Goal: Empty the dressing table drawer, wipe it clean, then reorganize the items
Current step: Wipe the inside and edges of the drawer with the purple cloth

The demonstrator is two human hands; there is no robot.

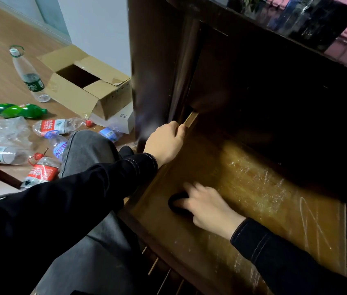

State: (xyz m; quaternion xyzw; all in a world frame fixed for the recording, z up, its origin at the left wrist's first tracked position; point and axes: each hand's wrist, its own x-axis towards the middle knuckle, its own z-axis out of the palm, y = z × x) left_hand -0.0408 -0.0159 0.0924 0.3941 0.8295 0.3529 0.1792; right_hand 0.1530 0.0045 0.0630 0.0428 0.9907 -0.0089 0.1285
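Observation:
The dressing table drawer [253, 188] is pulled out, and its brown wooden floor is bare, scratched and dusty. My left hand [165, 142] grips the drawer's left side wall near the back corner. My right hand [206, 204] is inside the drawer near its front left, fingers pressed on a small dark object [177, 202], perhaps a cloth or pad; it is blurred and mostly hidden under my fingers. The back of the drawer lies in deep shadow under the table top.
An open cardboard box [87, 84] sits on the wooden floor to the left of the dark table side [157, 60]. Several plastic bottles [28, 73] and a crumpled plastic bag [8, 130] lie scattered around it. My knee in grey trousers [87, 150] is beside the drawer.

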